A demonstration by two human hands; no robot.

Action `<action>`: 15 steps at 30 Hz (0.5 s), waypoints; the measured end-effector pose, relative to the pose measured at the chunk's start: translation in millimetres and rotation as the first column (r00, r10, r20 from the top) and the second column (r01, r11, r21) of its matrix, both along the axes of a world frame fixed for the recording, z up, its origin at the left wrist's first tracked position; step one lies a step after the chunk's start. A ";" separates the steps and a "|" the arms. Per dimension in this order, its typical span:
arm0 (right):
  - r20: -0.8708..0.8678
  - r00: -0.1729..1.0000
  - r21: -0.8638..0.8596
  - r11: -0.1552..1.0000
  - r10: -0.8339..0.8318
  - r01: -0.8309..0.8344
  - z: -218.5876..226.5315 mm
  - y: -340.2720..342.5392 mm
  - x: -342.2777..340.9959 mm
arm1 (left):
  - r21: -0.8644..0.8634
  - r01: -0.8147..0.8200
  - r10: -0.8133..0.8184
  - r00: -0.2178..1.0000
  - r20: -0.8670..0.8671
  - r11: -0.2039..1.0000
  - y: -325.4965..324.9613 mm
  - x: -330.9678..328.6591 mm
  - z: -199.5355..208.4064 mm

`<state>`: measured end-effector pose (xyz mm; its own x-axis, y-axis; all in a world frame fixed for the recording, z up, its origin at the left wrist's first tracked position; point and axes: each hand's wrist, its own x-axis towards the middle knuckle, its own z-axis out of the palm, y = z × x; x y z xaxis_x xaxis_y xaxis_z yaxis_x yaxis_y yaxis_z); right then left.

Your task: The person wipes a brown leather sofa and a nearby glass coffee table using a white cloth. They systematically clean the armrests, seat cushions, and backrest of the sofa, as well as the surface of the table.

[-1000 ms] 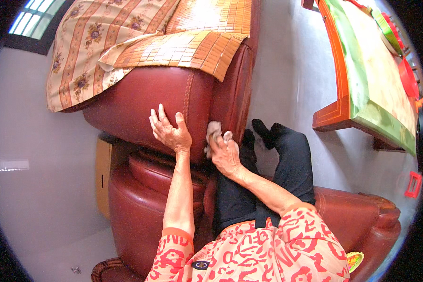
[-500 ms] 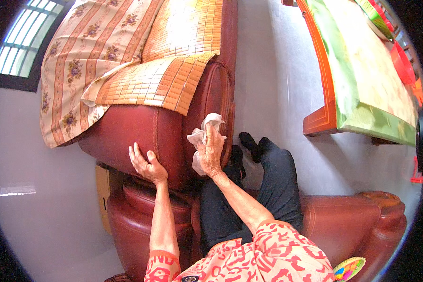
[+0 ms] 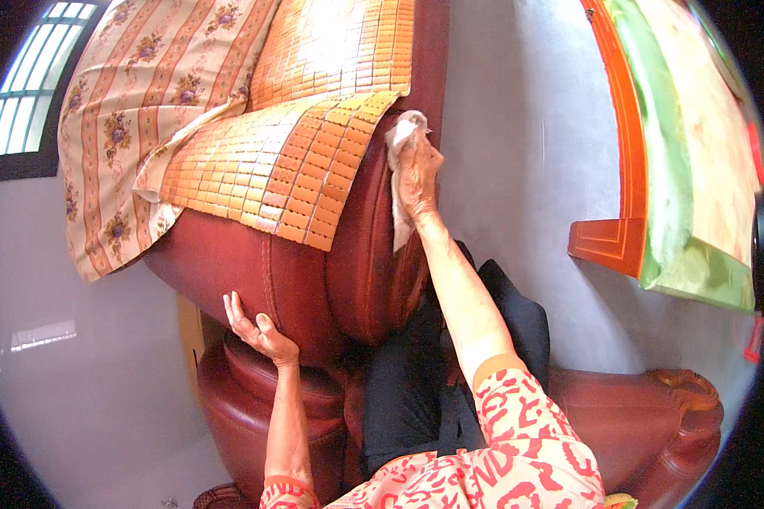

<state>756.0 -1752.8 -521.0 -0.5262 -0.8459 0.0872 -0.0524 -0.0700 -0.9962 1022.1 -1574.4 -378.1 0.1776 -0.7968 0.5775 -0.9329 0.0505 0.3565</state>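
Observation:
With my right hand (image 3: 418,176) I grip a crumpled white cloth (image 3: 401,222) against the front edge of a dark red leather sofa arm (image 3: 361,254). Part of the cloth bunches above my fingers and part trails below them. My left hand (image 3: 263,336) rests on the rounded near side of the same arm, its fingers stretched and thumb apart, with nothing in it. Over the top of the arm lies a mat of tan tiles (image 3: 272,178), just left of my right hand. A striped floral cover (image 3: 136,127) spreads beside the mat.
To the right stands a low table with an orange-brown wooden frame (image 3: 624,153) and a green-edged, marbled top (image 3: 705,144). Another red leather seat (image 3: 611,416) is at the lower right. A barred window (image 3: 30,93) shows at the upper left, above pale floor (image 3: 51,254).
My right hand has slid the cloth away from me, up along the sofa arm's front edge. My left hand stays on the arm. The whole view has shifted slightly.

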 end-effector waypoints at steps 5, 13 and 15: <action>-0.021 0.998 0.111 0.992 -0.064 0.066 -26.9 18.1 5.4 | -0.020 -0.013 0.013 1.000 -0.016 1.000 -2.2 -2.4 -2.2; 0.295 0.905 0.596 0.800 -0.307 0.077 -72.2 84.0 48.8 | -0.009 -0.020 0.020 1.000 -0.020 1.000 -16.2 -24.3 -3.0; 0.609 0.719 0.548 0.833 -0.335 -0.076 -30.6 106.5 78.6 | -0.001 -0.103 0.103 0.994 0.028 0.995 -1.1 2.9 -1.0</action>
<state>834.6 -1646.2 -551.7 -0.3739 -0.5665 -0.7344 0.6559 0.3983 -0.6412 1025.0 -1575.4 -379.1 0.2428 -0.7751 0.5833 -0.9427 -0.0468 0.3303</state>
